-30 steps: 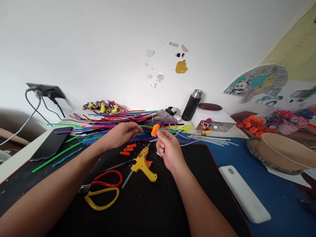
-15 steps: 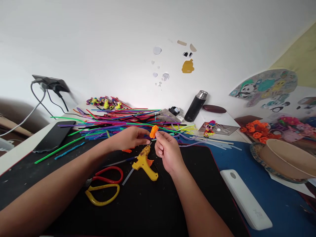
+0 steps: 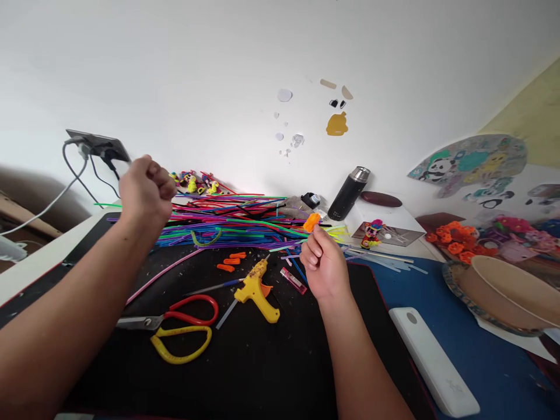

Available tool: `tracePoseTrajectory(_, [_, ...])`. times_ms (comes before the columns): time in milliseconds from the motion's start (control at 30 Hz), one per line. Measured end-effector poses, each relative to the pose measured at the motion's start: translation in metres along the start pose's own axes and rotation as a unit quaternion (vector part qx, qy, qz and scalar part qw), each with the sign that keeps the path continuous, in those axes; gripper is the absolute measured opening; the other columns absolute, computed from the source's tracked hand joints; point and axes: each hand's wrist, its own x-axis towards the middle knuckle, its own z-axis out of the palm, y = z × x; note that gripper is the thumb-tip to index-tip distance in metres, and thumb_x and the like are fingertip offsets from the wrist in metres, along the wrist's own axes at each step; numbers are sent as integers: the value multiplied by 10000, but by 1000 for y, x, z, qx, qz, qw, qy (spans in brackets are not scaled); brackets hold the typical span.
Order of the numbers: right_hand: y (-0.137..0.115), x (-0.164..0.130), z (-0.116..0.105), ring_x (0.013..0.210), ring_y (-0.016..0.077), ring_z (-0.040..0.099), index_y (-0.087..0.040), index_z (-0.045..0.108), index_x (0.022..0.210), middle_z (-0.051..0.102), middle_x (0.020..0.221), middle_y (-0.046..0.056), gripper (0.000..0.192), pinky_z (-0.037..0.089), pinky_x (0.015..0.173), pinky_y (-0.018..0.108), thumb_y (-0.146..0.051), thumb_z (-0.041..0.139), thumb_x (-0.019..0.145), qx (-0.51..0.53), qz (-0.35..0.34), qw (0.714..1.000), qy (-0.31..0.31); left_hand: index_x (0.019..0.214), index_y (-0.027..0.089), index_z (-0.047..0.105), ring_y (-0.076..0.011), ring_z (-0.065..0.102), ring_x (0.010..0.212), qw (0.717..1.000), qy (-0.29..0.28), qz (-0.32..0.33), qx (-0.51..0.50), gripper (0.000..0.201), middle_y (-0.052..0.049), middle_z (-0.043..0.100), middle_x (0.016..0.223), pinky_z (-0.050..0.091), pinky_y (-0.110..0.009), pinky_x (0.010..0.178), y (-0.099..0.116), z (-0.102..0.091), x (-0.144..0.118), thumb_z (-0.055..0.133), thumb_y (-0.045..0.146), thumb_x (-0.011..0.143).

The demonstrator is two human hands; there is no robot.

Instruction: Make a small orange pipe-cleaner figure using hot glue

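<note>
My right hand point(image 3: 326, 265) pinches a small orange chenille piece point(image 3: 311, 221) at its fingertips, just in front of a pile of coloured pipe cleaners point(image 3: 227, 219). My left hand point(image 3: 146, 188) is raised at the left as a closed fist, above the pile's left end; whether a thin strand runs through it cannot be seen. On the black mat point(image 3: 262, 361) between my arms lie a yellow glue gun point(image 3: 256, 290), red and yellow scissors point(image 3: 175, 326), three short orange pieces point(image 3: 231, 261) and a long pink pipe cleaner point(image 3: 166, 273).
A black flask point(image 3: 349, 192) stands at the back by the wall. On the blue surface at the right lie a white power bank point(image 3: 433, 361) and a woven bowl point(image 3: 503, 286). Orange chenille flowers point(image 3: 450, 239) sit behind the bowl. A wall socket with cables point(image 3: 98, 144) is at the left.
My left hand left the orange piece and swung up and to the left into a fist. My right hand moved a little right with the orange piece. The view shifted slightly.
</note>
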Motion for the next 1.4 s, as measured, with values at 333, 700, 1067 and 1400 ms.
tracePoseTrajectory(333, [20, -7, 10, 411, 40, 272, -216, 459, 682, 358, 516, -123, 527, 198, 370, 179, -433, 934, 750, -9, 45, 999, -29, 640, 223, 440, -86, 448, 489, 878, -399, -99, 245, 375, 98, 438, 547, 376, -224, 502, -36, 21, -70, 809, 211, 701])
tracePoseTrajectory(700, [31, -16, 21, 404, 42, 280, -211, 559, 760, 354, 503, -130, 448, 164, 396, 194, -472, 923, 745, -27, 84, 994, -60, 1532, 242, 549, -319, 585, 1431, 775, -581, -35, 247, 701, -114, 618, 1570, 475, -466, 1185, -45, 31, -115, 748, 291, 861])
tracePoseTrajectory(1067, [25, -16, 20, 404, 43, 282, -213, 527, 728, 354, 506, -127, 459, 154, 407, 206, -446, 921, 758, -16, 86, 994, -59, 939, 190, 668, -158, 536, 692, 783, -547, -33, 292, 351, -3, 609, 794, 459, -257, 639, -31, 33, -99, 560, 518, 1004])
tracePoseTrajectory(1400, [11, -13, 14, 424, 44, 264, -217, 475, 713, 357, 527, -125, 504, 192, 391, 191, -421, 933, 763, -3, 45, 998, -44, 824, 192, 610, -118, 366, 524, 840, -446, -29, 307, 471, 48, 413, 590, 291, -244, 493, -8, 27, -83, 503, 599, 1036])
